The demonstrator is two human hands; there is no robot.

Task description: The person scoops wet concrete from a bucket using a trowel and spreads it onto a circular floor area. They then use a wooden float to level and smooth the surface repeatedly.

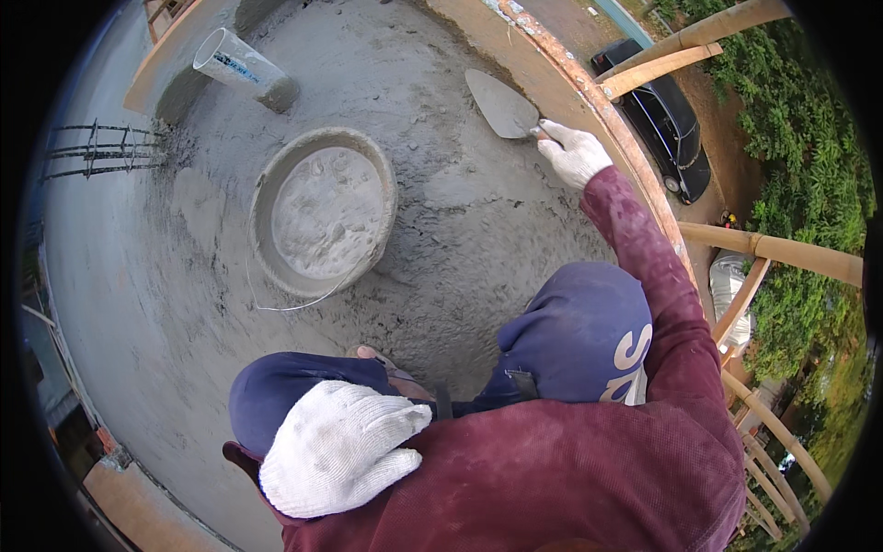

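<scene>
Out to the right, my right hand (575,154) in a white knitted glove is closed round the handle of a pointed trowel (501,103). The trowel's blade lies at the wet grey cement floor (441,198), close to the edge wall; whether it touches cannot be told. My left hand (336,451), gloved likewise, rests by my left knee with its fingers stretched out and thumb apart, holding nothing. Ahead of my knees stands a round bucket (260,225) with a thin wire handle, holding grey mortar (326,216) with a lumpy surface.
A white plastic pipe (244,66) sticks up from the cement at the far left. Steel reinforcing bars (106,150) jut out beyond it. Along the right runs a low edge wall (589,92); past it are wooden poles (773,250) and, below, a black car (664,120).
</scene>
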